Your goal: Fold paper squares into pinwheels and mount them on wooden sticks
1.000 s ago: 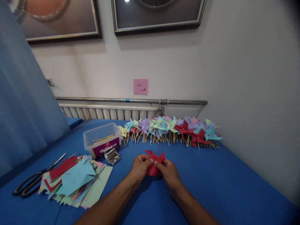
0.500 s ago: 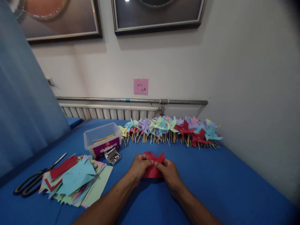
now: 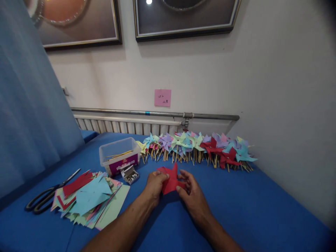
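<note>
A red paper pinwheel blank (image 3: 171,182), slit into flaps, is held just above the blue table, one narrow flap sticking up at its far side. My left hand (image 3: 155,185) pinches its left side, thumb on top. At its right edge is my right hand (image 3: 193,190), thumb against the near edge and fingers curved around the right flap, the index finger raised. How firmly it grips is hard to see. To the left, a small open box (image 3: 130,175) holds shiny metal fasteners. Behind it stands a clear plastic tub (image 3: 105,159) containing thin wooden sticks.
Loose cut paper (image 3: 91,196) in several colours is piled at the left, beside black-handled scissors (image 3: 49,196). Finished pinwheels (image 3: 181,141) on sticks lie in a row along the back of the blue table (image 3: 236,210). A radiator (image 3: 118,125) and pipe run behind; a curtain (image 3: 34,105) hangs left.
My hands have moved apart from the middle of the red paper. The right fingers have spread, and the paper lies flatter with a flap standing up. The view has shifted slightly.
</note>
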Available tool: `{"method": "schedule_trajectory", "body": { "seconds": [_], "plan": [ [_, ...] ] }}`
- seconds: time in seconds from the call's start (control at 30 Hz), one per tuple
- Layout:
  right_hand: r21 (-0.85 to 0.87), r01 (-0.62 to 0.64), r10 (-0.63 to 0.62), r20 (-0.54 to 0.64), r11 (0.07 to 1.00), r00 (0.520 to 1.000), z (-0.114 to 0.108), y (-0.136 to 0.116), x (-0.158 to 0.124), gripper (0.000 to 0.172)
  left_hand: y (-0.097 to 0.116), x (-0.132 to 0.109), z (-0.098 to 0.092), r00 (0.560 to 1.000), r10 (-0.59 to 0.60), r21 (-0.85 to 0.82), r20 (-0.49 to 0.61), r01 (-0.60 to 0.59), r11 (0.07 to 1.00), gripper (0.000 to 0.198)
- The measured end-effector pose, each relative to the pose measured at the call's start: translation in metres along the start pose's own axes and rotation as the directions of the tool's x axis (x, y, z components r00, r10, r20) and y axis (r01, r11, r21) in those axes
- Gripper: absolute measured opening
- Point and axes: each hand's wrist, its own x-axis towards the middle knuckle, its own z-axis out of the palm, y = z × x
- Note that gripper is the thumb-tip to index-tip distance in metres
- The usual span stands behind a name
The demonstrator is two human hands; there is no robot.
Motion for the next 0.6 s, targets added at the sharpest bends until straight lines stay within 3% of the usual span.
{"method": "schedule_trajectory", "body": {
  "seconds": [0.13,0.37,0.6],
  "plan": [
    [-0.321,0.208,-0.204,0.046,0.924,0.978,0.004,-0.005,-0.010,0.046,0.000,0.002,-0.001,0.999,0.039,-0.038,-0.036,-0.040,0.998,0.020],
    [-0.537,0.353,-0.356,0.102,0.766,0.929,0.008,-0.005,-0.015,0.025,-0.006,0.003,-0.001,0.999,0.038,-0.035,-0.016,-0.039,0.999,0.023],
    [-0.655,0.459,-0.450,0.198,0.600,0.871,0.001,-0.002,-0.010,0.040,-0.006,0.004,-0.002,0.999,0.045,-0.041,-0.019,-0.046,0.998,0.030]
  ]
}}
